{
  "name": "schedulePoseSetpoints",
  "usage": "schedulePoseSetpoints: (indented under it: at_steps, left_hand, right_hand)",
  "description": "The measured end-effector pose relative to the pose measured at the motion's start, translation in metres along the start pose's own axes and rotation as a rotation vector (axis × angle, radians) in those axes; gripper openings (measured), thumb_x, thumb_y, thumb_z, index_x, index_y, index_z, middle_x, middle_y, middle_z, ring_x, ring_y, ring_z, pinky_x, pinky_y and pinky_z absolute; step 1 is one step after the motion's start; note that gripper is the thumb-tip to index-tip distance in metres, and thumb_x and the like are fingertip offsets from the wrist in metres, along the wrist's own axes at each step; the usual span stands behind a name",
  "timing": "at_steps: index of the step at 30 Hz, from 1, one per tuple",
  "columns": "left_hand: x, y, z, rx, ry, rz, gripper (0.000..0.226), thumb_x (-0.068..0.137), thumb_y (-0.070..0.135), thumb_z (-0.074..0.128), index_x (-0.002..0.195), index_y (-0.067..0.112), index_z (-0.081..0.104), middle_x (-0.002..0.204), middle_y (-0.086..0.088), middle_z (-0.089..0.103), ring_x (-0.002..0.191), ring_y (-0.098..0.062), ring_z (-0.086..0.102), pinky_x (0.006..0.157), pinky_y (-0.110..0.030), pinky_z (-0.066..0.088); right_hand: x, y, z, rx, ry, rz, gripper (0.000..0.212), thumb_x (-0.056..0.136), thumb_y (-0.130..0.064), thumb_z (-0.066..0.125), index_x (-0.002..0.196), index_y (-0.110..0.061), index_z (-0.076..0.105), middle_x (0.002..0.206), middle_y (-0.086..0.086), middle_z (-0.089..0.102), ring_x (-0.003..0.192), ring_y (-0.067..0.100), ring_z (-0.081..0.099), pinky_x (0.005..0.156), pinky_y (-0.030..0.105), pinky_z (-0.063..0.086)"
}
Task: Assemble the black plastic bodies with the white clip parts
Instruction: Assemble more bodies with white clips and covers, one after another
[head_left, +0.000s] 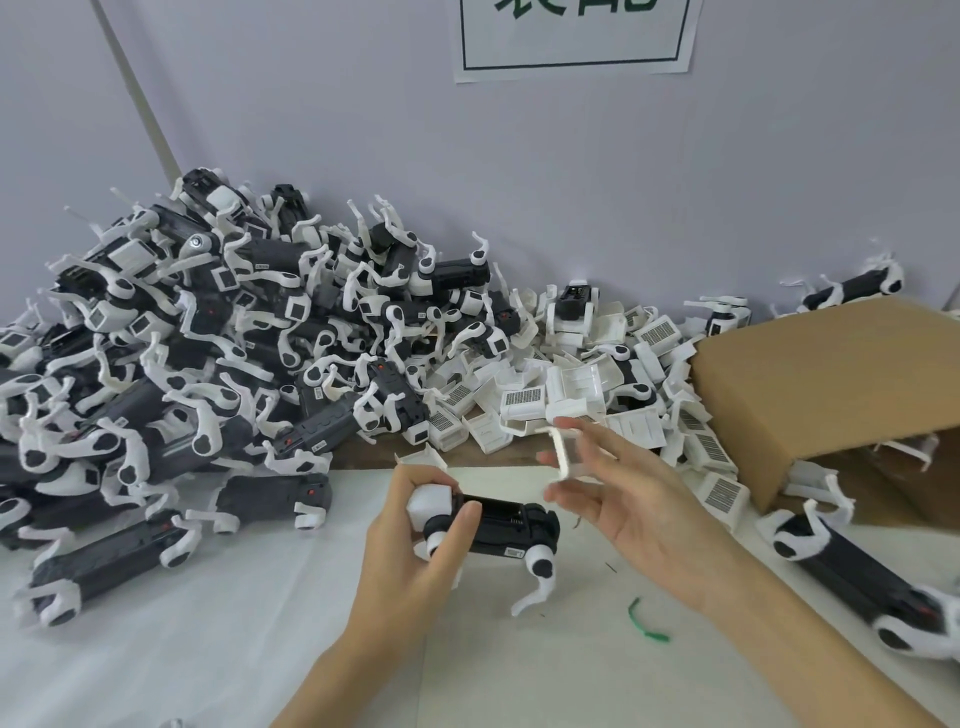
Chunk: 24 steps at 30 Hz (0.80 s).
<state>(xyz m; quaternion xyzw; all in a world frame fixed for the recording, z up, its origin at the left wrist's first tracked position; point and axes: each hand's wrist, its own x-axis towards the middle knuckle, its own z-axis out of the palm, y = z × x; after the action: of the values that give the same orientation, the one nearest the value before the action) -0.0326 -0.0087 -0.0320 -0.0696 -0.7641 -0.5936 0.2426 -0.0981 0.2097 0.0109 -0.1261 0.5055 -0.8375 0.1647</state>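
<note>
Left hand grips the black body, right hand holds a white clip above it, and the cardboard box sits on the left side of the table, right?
Not quite. In the head view the cardboard box sits on the right; the rest holds.

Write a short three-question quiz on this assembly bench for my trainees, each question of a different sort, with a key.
1. True or false: the left hand grips a black body that already has white legs fitted.
2. Multiple choice: the white clip part in the right hand is
A. seated on the body
B. held in the air above the body, apart from it
C. lying on the table
3. Fill in: the loose white clip parts are heaped between the big pile of bodies and the ____ box.

Key: 1 true; 2 B; 3 cardboard
</note>
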Motion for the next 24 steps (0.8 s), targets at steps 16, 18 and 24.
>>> schedulePoseSetpoints:
  at_steps: [16, 18, 24]
  left_hand:
    - [0.003, -0.007, 0.000, -0.049, -0.043, -0.070, 0.041, 0.079, 0.049, 0.057, 0.110, 0.022, 0.053, 0.072, 0.015, 0.060, 0.057, -0.004, 0.049, 0.053, -0.018, 0.043]
    - [0.002, -0.008, 0.000, -0.052, -0.062, -0.089, 0.042, 0.079, 0.051, 0.059, 0.112, 0.025, 0.052, 0.066, 0.017, 0.059, 0.054, -0.005, 0.048, 0.053, -0.019, 0.043]
    - [0.003, -0.009, -0.001, -0.052, -0.057, -0.080, 0.039, 0.083, 0.054, 0.063, 0.112, 0.032, 0.052, 0.062, 0.013, 0.057, 0.051, -0.007, 0.049, 0.052, -0.019, 0.042]
  right_hand:
    - [-0.012, 0.013, 0.026, -0.437, 0.080, -0.053, 0.037, 0.089, -0.023, 0.080, 0.123, -0.017, 0.069, 0.104, 0.001, 0.080, 0.058, 0.026, 0.074, 0.034, 0.021, 0.035]
    - [-0.015, 0.018, 0.030, -0.666, 0.102, -0.212, 0.033, 0.086, -0.034, 0.083, 0.116, -0.030, 0.072, 0.104, -0.008, 0.078, 0.050, 0.026, 0.071, 0.037, 0.023, 0.042]
    - [-0.014, 0.026, 0.024, -1.158, 0.144, -0.463, 0.041, 0.078, -0.066, 0.073, 0.106, -0.037, 0.074, 0.106, -0.015, 0.055, 0.072, 0.014, 0.063, 0.068, 0.014, 0.044]
